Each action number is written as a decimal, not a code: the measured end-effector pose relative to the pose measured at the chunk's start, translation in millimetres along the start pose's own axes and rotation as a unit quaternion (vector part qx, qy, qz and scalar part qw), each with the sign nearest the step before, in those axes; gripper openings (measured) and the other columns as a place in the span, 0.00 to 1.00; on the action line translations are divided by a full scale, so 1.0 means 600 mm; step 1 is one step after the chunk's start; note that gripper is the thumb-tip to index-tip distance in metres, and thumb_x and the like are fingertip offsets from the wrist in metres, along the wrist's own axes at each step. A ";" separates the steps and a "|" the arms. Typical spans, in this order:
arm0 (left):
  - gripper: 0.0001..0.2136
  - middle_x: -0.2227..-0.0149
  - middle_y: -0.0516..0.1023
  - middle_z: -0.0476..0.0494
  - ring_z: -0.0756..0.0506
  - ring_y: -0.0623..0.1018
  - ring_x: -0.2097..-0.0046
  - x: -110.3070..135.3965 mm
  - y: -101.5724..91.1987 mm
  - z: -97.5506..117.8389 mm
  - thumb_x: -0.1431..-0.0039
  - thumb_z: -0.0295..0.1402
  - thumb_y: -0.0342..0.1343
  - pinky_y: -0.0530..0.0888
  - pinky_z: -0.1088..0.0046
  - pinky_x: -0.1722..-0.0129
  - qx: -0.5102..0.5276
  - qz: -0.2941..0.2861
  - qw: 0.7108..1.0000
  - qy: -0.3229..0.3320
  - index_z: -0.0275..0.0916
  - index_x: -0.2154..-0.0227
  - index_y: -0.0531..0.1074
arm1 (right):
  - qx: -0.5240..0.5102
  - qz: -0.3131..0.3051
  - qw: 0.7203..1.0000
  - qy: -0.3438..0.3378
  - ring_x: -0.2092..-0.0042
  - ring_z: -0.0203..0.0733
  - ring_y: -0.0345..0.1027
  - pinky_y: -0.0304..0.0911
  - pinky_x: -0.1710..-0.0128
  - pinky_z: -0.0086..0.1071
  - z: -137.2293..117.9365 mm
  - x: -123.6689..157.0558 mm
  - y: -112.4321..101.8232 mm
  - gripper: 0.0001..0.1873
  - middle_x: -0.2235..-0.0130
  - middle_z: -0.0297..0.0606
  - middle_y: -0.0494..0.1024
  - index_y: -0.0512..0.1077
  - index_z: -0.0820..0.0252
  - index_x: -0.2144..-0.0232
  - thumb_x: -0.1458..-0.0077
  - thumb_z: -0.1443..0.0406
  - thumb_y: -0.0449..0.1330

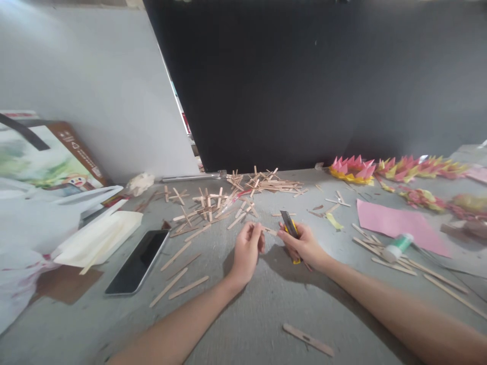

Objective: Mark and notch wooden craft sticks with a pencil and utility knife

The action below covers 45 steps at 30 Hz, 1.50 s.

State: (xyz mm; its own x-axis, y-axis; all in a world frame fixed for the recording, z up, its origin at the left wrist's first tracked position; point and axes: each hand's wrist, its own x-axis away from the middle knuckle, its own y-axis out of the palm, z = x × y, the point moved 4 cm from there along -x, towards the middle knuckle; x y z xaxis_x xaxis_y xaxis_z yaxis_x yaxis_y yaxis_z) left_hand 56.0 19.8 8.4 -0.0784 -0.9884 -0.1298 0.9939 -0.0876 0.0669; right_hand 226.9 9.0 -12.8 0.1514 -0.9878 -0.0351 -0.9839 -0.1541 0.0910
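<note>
Between my two hands is a short wooden craft stick (270, 231) with a slot cut in it. My left hand (248, 249) pinches one end of the stick. My right hand (304, 247) is closed round a black and yellow utility knife (289, 226), and its thumb and finger also touch the stick's other end. The knife points up and away from the stick. Another slotted craft stick (308, 339) lies on the surface in front of me. Several plain craft sticks (186, 288) lie to the left of my hands.
Behind my hands is a heap of crossed sticks (213, 205). A phone (139, 263), white paper (114, 233) and a plastic bag (30, 243) are at left. At right are pink paper (395, 223), a glue stick (397, 247) and folded-paper pieces (352, 170). A black board (323, 86) stands behind.
</note>
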 end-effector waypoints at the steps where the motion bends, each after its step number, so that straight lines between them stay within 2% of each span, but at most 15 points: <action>1: 0.21 0.79 0.65 0.55 0.50 0.67 0.77 -0.002 -0.002 -0.001 0.32 0.52 0.51 0.64 0.74 0.74 -0.014 0.002 1.000 0.002 0.42 0.73 0.63 | -0.017 0.004 1.000 -0.004 0.87 0.29 0.49 0.53 0.87 0.24 -0.003 0.001 0.000 0.22 0.85 0.18 0.59 0.65 0.56 0.62 0.41 0.46 0.65; 3: 0.21 0.77 0.66 0.53 0.49 0.67 0.75 -0.009 -0.004 -0.003 0.29 0.50 0.47 0.64 0.72 0.71 -0.075 -0.022 0.997 0.012 0.41 0.73 0.63 | -0.054 0.024 0.998 -0.019 0.86 0.28 0.47 0.54 0.87 0.24 -0.010 0.001 -0.003 0.22 0.83 0.17 0.58 0.65 0.55 0.61 0.39 0.45 0.62; 4: 0.20 0.77 0.66 0.53 0.48 0.68 0.73 -0.012 -0.002 -0.005 0.29 0.48 0.47 0.64 0.71 0.70 -0.128 -0.055 0.990 0.022 0.41 0.74 0.63 | -0.069 0.037 0.996 -0.030 0.87 0.28 0.47 0.53 0.87 0.24 -0.014 0.001 -0.005 0.22 0.83 0.17 0.59 0.64 0.55 0.60 0.38 0.45 0.60; 6: 0.19 0.75 0.67 0.50 0.46 0.69 0.67 -0.015 0.010 -0.005 0.30 0.43 0.51 0.65 0.69 0.64 -0.263 -0.159 0.948 0.084 0.41 0.76 0.63 | -0.083 0.062 0.993 -0.056 0.87 0.29 0.47 0.53 0.88 0.24 -0.021 0.000 -0.009 0.20 0.82 0.17 0.59 0.63 0.53 0.59 0.36 0.44 0.57; 8: 0.18 0.72 0.68 0.48 0.43 0.69 0.61 -0.013 0.017 -0.005 0.32 0.39 0.54 0.66 0.67 0.58 -0.361 -0.215 0.896 0.145 0.40 0.78 0.62 | -0.064 0.081 0.992 -0.075 0.87 0.29 0.48 0.51 0.88 0.24 -0.032 -0.002 -0.014 0.20 0.82 0.18 0.61 0.62 0.52 0.61 0.34 0.44 0.55; 11: 0.16 0.64 0.70 0.44 0.40 0.68 0.54 -0.009 0.021 -0.008 0.35 0.37 0.58 0.66 0.64 0.54 -0.453 -0.230 0.846 0.165 0.40 0.78 0.63 | 0.059 0.068 0.992 -0.087 0.86 0.30 0.52 0.50 0.86 0.25 -0.065 -0.003 -0.023 0.21 0.81 0.21 0.63 0.63 0.54 0.64 0.33 0.44 0.53; 13: 0.15 0.62 0.70 0.44 0.39 0.67 0.52 -0.009 0.019 -0.009 0.37 0.39 0.61 0.66 0.63 0.53 -0.486 -0.218 0.832 0.155 0.40 0.75 0.65 | 0.183 0.019 0.978 -0.096 0.83 0.30 0.55 0.53 0.82 0.26 -0.096 -0.002 -0.031 0.22 0.81 0.23 0.65 0.64 0.55 0.67 0.32 0.45 0.53; 15: 0.13 0.59 0.70 0.44 0.39 0.67 0.51 -0.011 0.016 -0.008 0.39 0.41 0.64 0.66 0.62 0.51 -0.496 -0.199 0.833 0.147 0.41 0.69 0.68 | 0.301 -0.040 0.950 -0.078 0.82 0.32 0.55 0.52 0.79 0.27 -0.121 0.000 -0.044 0.23 0.82 0.24 0.64 0.66 0.56 0.68 0.30 0.46 0.50; 17: 0.13 0.57 0.71 0.44 0.38 0.67 0.50 -0.015 0.014 -0.009 0.41 0.42 0.65 0.65 0.61 0.50 -0.497 -0.190 0.835 0.139 0.41 0.63 0.69 | 0.433 -0.096 0.893 -0.074 0.80 0.33 0.57 0.51 0.76 0.28 -0.138 0.005 -0.056 0.25 0.80 0.28 0.66 0.68 0.57 0.71 0.29 0.47 0.48; 20: 0.13 0.56 0.71 0.44 0.37 0.68 0.49 -0.019 0.014 -0.012 0.40 0.43 0.64 0.64 0.60 0.48 -0.491 -0.204 0.837 0.129 0.43 0.60 0.72 | 0.602 -0.210 0.767 -0.073 0.76 0.37 0.63 0.49 0.73 0.31 -0.136 0.019 -0.058 0.25 0.78 0.33 0.70 0.71 0.57 0.71 0.28 0.50 0.49; 22: 0.12 0.57 0.72 0.45 0.37 0.69 0.49 -0.022 0.014 -0.015 0.40 0.44 0.64 0.64 0.60 0.48 -0.485 -0.212 0.839 0.125 0.45 0.58 0.74 | 0.664 -0.259 0.698 -0.071 0.74 0.39 0.67 0.48 0.73 0.31 -0.126 0.030 -0.052 0.25 0.75 0.37 0.74 0.74 0.58 0.68 0.27 0.51 0.47; 25: 0.11 0.58 0.72 0.45 0.37 0.70 0.48 -0.025 0.015 -0.018 0.40 0.44 0.65 0.63 0.60 0.47 -0.468 -0.213 0.847 0.134 0.47 0.58 0.78 | 0.721 -0.279 0.628 -0.094 0.73 0.41 0.71 0.47 0.73 0.32 -0.112 0.039 -0.037 0.24 0.73 0.39 0.77 0.76 0.59 0.63 0.26 0.53 0.46; 27: 0.10 0.58 0.73 0.45 0.37 0.70 0.48 -0.026 0.015 -0.020 0.41 0.44 0.66 0.64 0.59 0.46 -0.451 -0.213 0.855 0.144 0.48 0.59 0.81 | 0.739 -0.281 0.603 -0.106 0.73 0.42 0.73 0.48 0.72 0.32 -0.105 0.040 -0.030 0.24 0.73 0.40 0.78 0.76 0.59 0.63 0.25 0.53 0.47; 34: 0.07 0.58 0.76 0.44 0.37 0.72 0.49 -0.029 0.014 -0.023 0.44 0.43 0.69 0.65 0.59 0.46 -0.430 -0.195 0.871 0.133 0.48 0.66 0.84 | 0.749 -0.283 0.587 -0.120 0.73 0.44 0.74 0.55 0.70 0.31 -0.090 0.036 -0.019 0.26 0.74 0.41 0.78 0.78 0.61 0.61 0.25 0.53 0.46; 45: 0.07 0.61 0.77 0.44 0.39 0.72 0.50 -0.028 0.015 -0.023 0.45 0.42 0.71 0.66 0.61 0.48 -0.426 -0.193 0.873 0.137 0.46 0.67 0.83 | 0.747 -0.279 0.589 -0.133 0.74 0.43 0.74 0.54 0.71 0.31 -0.087 0.034 -0.018 0.24 0.74 0.41 0.78 0.77 0.61 0.63 0.25 0.54 0.47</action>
State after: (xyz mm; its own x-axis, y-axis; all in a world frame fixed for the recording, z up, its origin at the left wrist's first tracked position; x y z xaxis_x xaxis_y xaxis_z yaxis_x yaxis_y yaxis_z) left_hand 67.5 37.4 -2.2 -0.5142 -0.8289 -0.2202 0.6037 -0.1674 -0.7795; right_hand 245.9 -10.8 37.6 0.6655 -0.7237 0.1827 0.1953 -0.0673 -0.9784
